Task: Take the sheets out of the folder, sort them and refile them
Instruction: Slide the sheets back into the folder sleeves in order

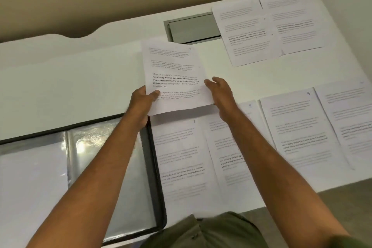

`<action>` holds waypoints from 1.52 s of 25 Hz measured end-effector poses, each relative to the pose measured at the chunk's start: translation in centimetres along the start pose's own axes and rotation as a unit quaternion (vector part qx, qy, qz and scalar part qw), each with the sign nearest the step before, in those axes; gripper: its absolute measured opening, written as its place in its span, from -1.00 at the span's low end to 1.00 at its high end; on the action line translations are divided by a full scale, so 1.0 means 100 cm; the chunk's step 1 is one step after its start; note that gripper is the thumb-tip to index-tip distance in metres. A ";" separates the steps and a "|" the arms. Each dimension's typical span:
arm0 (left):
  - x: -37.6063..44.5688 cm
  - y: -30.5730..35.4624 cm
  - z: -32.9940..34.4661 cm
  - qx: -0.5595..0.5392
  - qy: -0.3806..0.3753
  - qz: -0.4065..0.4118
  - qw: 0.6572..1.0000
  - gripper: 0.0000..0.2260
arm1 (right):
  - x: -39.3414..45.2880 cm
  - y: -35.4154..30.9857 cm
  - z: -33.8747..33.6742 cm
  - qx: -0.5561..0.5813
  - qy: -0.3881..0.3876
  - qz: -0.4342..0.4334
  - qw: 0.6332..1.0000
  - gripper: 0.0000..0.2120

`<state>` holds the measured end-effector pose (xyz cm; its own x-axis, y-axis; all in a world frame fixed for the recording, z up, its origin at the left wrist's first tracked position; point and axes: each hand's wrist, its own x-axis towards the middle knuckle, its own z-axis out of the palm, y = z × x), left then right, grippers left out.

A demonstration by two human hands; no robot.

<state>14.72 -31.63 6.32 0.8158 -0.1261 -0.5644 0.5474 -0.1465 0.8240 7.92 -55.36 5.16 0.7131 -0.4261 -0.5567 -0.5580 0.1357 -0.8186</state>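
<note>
Here, left hand [142, 104] pinches a printed sheet [175, 78]; bold paragraph mid-page.

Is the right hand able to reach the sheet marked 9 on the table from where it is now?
Probably yes. The right hand only touches the right edge of the held sheet, which the left hand grips, so it looks free. The sheet marked 9 lies uncovered just to its right.
</note>
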 end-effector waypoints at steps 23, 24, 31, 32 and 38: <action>-0.118 -0.103 -0.214 0.024 0.025 -0.024 0.999 -0.80 | -0.164 0.081 0.170 0.014 -0.150 -0.018 0.988 -0.63; -0.116 -0.103 -0.217 0.030 0.024 -0.025 0.999 -0.83 | -0.165 0.085 0.175 0.020 -0.141 -0.019 0.990 -0.62; -0.076 -0.089 -0.244 0.327 0.120 0.149 0.926 -0.70 | -0.173 0.085 0.178 0.156 -0.029 -0.026 0.987 -0.67; -0.068 -0.093 -0.246 0.407 0.096 0.172 0.892 -0.64 | -0.172 0.085 0.176 0.183 -0.007 -0.022 0.983 -0.66; -0.062 -0.139 -0.245 0.621 0.004 0.185 0.762 -0.41 | -0.174 0.089 0.170 0.256 0.084 0.017 0.963 -0.61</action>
<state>6.59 -4.79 -0.40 0.8750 -0.3795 -0.3006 -0.3155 -0.9180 0.2405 -2.30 -31.53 5.16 0.5944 -0.5467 -0.5897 -0.2677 0.5570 -0.7862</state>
